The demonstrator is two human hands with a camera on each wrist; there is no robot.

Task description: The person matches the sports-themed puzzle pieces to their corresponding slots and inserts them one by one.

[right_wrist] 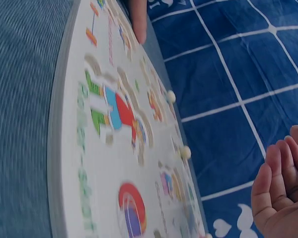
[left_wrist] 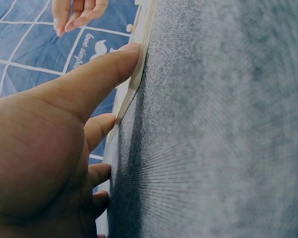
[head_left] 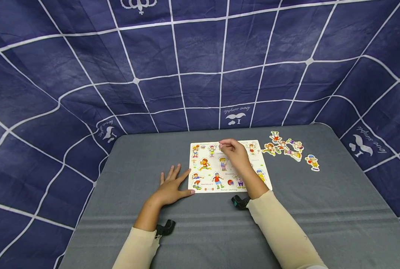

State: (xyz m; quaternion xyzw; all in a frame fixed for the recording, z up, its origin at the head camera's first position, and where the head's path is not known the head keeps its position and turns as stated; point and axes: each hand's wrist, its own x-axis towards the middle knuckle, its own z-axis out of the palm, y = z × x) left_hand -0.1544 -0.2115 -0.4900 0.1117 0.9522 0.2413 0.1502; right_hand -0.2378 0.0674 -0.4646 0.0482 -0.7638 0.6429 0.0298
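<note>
A white wooden peg puzzle board [head_left: 208, 189] with pictures of children playing sports lies on the grey table. My left hand [head_left: 173, 189] rests with spread fingers at its left edge, thumb on the front left corner. The thumb [left_wrist: 107, 67] presses against the board's edge in the left wrist view. Above the back half of the board hovers my right hand [head_left: 236, 155], fingers loosely bent. In the right wrist view the right hand [right_wrist: 283, 193] is raised off the board, and no piece shows between its fingers. The hand hides part of the board's middle and right.
Several loose sports-figure pieces [head_left: 268, 149] lie in a cluster right of the board, with one figure in blue and yellow [head_left: 312, 163] a little apart. Small round knobs [right_wrist: 185, 152] stick up from the board. A dark blue cloth with white lines [head_left: 200, 89] hangs behind the table.
</note>
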